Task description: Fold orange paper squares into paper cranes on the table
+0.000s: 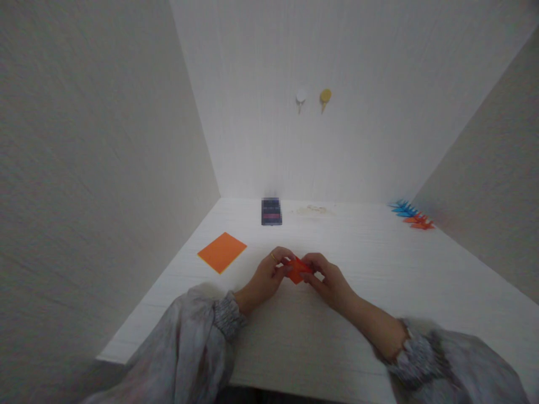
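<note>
A small folded piece of orange-red paper (298,271) is between my two hands near the middle of the table. My left hand (273,270), with a ring on one finger, pinches its left side. On the right side, the thumb and fingers of my right hand (326,275) close on the paper. The fingers cover both edges, so the exact folds are hidden. To the left of my left hand lies a flat stack of square orange paper (222,252) with a yellowish lower edge.
A dark phone-like object (272,212), blurred, lies near the back wall. Folded blue paper figures (405,210) and orange paper figures (419,221) line the right wall. A white hook (300,97) and a yellow hook (325,96) hang on the back wall. Side walls bound the white table (370,264).
</note>
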`<state>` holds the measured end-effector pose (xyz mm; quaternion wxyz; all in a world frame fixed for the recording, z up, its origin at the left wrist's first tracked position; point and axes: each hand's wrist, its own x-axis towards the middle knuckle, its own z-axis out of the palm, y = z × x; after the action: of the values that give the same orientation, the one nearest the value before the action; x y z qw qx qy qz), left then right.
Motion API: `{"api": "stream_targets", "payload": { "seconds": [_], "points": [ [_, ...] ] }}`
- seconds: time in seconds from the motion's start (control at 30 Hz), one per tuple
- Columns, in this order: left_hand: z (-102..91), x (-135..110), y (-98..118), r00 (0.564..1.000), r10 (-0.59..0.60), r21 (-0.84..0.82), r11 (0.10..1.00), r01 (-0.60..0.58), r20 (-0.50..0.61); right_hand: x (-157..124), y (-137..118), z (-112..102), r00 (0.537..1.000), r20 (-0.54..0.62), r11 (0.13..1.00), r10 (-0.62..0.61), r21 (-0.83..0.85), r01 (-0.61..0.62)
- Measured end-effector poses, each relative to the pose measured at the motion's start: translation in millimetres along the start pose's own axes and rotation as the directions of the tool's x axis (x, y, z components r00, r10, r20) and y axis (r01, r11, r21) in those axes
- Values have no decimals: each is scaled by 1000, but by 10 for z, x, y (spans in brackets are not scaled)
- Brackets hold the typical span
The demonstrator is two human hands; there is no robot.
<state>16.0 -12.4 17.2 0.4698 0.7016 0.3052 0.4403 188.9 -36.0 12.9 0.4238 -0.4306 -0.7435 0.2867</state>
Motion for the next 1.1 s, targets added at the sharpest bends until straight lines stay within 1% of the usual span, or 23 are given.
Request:
{"api": "stream_targets", "payload": {
  "seconds": [0.1,0.33,0.5,0.63,0.8,1.0,1.1],
  "points": [
    [-2,1,2,1000,-3,-6,1000,2,-10,-1,2,-3,999,19,998,-38,-40,39],
    [-5,-7,10,1000,23,25,999,-23,13,10,-14,-23,998,17,996,-60,-69,61],
    [-10,-6,8,999,-19,1,1000,19,31,21,-26,-35,991,17,989,-130,-73,131],
    [-14,-5,2,999,-36,9,999,36,23,33,-30,-39,987,28,983,-160,-89,162],
    [-15,-5,0,998,-48,19,999,47,31,31,-38,-42,987,50,986,-156,-59,159],
    [-31,-10,5,999,-38,137,990,34,28,8,-18,-40,992,106,993,-67,-89,76],
    [-37,-14,2,999,-29,163,986,22,42,4,5,-35,991,113,994,-73,-78,82]
  ]
}}
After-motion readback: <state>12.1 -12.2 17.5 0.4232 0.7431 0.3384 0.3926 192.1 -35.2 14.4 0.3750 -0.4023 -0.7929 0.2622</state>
